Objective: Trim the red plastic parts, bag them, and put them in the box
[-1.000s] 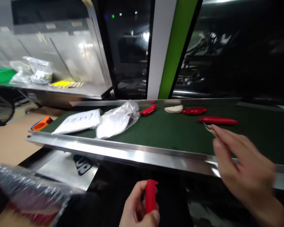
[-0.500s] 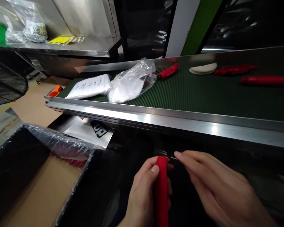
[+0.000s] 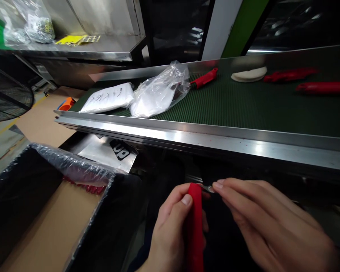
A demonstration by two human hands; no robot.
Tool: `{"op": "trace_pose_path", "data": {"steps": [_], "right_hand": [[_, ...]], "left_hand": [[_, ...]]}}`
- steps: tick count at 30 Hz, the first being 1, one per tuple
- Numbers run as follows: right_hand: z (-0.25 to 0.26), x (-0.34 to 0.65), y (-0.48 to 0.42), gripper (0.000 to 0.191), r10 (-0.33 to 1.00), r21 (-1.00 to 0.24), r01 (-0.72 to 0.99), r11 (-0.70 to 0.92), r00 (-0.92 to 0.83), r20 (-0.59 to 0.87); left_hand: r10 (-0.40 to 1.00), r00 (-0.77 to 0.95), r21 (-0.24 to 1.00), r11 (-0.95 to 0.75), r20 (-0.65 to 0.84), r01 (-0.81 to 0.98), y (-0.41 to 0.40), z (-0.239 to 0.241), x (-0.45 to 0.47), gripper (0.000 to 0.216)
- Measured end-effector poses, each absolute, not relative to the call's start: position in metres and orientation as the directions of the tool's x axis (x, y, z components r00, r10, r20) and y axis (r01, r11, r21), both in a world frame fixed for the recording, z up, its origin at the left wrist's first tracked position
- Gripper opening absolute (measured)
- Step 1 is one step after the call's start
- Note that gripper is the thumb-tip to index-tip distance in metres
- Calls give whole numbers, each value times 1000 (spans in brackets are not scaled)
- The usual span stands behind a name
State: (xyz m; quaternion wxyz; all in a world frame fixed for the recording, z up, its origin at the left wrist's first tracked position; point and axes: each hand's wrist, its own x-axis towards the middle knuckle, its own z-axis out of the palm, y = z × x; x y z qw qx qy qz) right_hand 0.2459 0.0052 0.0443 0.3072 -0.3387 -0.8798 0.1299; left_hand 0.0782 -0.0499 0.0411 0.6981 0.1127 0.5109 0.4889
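My left hand [image 3: 172, 221] is wrapped round a long red plastic piece [image 3: 195, 226], like a handle, held upright with its top end by the thumb and forefinger. Between the fingertips of my right hand [image 3: 269, 219] is a small thin blade-like metal piece [image 3: 207, 187]. Its tip reaches the top end of the red piece; whether it cuts into it I cannot tell. Both hands are in front of the conveyor's near edge. The lower end of the red piece runs out of the picture.
Across the front runs a conveyor [image 3: 229, 109] with a metal rail [image 3: 187, 132], bearing white bagged packs [image 3: 109, 99], a red handle [image 3: 205, 78], pale pads [image 3: 249, 74] and more red parts [image 3: 325, 88]. A plastic-lined box [image 3: 39, 226] stands at left; a fan [image 3: 10, 90] is behind it.
The metal piece in my right hand has come up against the top end of the red piece and shows more clearly. My left hand keeps its grip. The view has tilted slightly down.
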Motion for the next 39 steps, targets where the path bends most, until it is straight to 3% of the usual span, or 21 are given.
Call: {"op": "trace_pose_path", "data": {"steps": [14, 26, 34, 39], "right_hand": [[41, 247, 2, 42, 664, -400, 530, 748, -594, 454], [39, 247, -5, 45, 680, -446, 514, 733, -588, 439], [34, 254, -16, 46, 624, -367, 505, 781, -662, 416], [34, 250, -23, 44, 614, -381, 484, 788, -665, 425]], "left_hand": [[788, -30, 679, 510, -616, -528, -51, 42, 81, 34], [766, -57, 672, 523, -640, -524, -48, 44, 82, 38], [799, -74, 708, 481, -596, -517, -42, 47, 77, 30], [809, -82, 704, 451, -582, -549, -34, 52, 74, 28]]}}
